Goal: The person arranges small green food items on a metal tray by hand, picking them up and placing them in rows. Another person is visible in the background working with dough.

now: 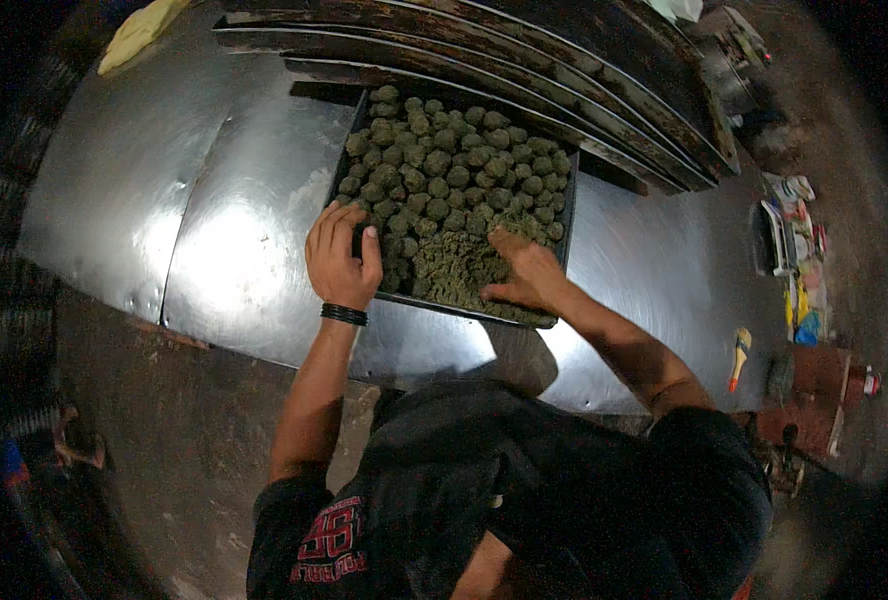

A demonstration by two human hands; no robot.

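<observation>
Two bare hands work at a dark tray [568,200] of greenish lumps that sits on a shiny metal tabletop [244,230]. Far to the left, at the tabletop's back corner, lies a yellow cloth [139,32]. Next comes the left hand [343,255], with a black band [344,314] at its wrist. It rests palm-down at the tray's near left corner, fingers spread and curled over the rim onto the outermost lumps; its grip is loose and closes on nothing that can be made out.

Most of the tray is filled with small rounded green balls [454,150], packed close in rows from the far edge down toward the middle. At the near side, between the two hands, lies a flat unshaped heap of the same green stuff [454,272].

The right hand [526,275] lies on that heap at the tray's near right corner, fingers bent down into the material; whether it pinches a portion cannot be told. Behind the tray, long dark metal trays [524,70] are stacked slantwise. Far right, beyond the tabletop's edge, stand small coloured packets [799,250] and a yellow-handled tool [740,355].
</observation>
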